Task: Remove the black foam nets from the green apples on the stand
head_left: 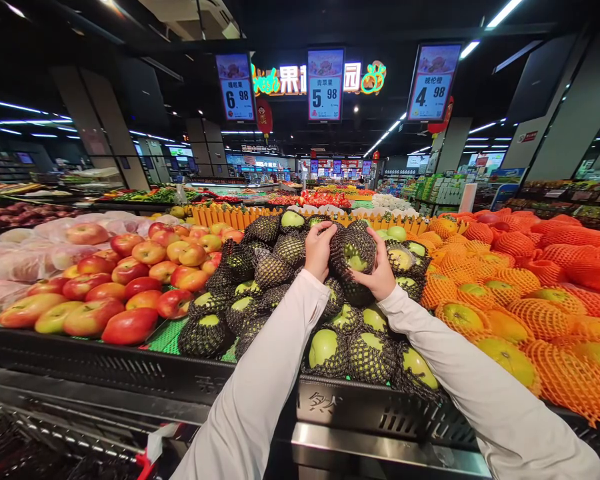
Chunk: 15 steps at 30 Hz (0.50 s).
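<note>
A green apple [355, 257] in a black foam net is held up over the middle of the pile. Around its right side and underside my right hand [379, 270] is closed, thumb toward me. My left hand [320, 248] is at the upper left of the same apple, its fingertips pinched together at the black net [338, 245]. Below and around both hands lie several more green apples [325, 348], most in black nets. White sleeves cover both of my forearms.
Red and yellow apples [130, 272] fill the left of the stand. Oranges in orange nets [465, 317] and fruit in red nets [595, 263] are on the right. A black crate edge [350, 403] runs along the front. Price screens [326, 85] hang overhead.
</note>
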{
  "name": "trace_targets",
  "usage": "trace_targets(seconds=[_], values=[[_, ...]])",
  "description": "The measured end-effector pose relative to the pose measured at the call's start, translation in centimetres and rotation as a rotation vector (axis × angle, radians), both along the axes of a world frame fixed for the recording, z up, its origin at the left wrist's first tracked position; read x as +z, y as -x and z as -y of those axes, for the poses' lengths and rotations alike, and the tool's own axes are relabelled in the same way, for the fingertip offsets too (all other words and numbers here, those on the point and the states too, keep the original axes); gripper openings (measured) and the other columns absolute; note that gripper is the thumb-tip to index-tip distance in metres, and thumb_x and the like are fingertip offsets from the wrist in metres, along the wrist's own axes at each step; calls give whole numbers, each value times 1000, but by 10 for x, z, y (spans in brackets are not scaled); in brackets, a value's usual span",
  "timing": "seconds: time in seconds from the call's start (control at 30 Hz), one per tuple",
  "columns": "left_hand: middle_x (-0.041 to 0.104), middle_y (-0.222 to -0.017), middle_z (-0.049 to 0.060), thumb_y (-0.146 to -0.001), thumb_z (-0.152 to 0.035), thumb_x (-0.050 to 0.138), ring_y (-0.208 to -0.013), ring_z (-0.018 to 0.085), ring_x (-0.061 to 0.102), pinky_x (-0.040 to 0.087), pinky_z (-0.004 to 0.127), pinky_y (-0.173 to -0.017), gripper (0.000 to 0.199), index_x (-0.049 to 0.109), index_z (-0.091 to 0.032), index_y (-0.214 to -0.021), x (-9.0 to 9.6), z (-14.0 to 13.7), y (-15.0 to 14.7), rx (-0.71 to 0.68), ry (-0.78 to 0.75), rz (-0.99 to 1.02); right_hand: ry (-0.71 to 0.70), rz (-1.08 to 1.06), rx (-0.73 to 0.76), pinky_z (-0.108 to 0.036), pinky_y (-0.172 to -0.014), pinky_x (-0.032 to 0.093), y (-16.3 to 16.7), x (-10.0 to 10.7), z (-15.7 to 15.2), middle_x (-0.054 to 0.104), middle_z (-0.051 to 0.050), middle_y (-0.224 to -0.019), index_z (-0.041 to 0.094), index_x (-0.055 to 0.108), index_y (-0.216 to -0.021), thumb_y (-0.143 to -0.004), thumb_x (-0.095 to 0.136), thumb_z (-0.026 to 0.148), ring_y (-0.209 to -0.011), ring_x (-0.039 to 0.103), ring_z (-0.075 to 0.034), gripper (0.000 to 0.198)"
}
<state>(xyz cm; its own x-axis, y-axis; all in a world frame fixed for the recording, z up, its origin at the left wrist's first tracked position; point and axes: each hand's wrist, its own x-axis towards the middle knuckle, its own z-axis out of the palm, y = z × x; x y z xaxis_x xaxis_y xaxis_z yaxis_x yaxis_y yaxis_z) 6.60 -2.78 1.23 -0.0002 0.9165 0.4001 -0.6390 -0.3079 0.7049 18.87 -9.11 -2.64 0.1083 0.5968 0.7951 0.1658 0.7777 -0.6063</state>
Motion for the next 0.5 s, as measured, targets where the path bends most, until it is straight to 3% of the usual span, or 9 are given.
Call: trace_targets(seconds=[0.5], values=[[64,-73,-2,-70,-15,70,-69,11,59,44,25,-75,13,61,-16,-80,-2,-4,-2,0,32,-21,-14,16,-9,-44,-120,22,-1,0,1,40,-9,-148,24,43,-135,-56,86,36,-137,38,-29,91]])
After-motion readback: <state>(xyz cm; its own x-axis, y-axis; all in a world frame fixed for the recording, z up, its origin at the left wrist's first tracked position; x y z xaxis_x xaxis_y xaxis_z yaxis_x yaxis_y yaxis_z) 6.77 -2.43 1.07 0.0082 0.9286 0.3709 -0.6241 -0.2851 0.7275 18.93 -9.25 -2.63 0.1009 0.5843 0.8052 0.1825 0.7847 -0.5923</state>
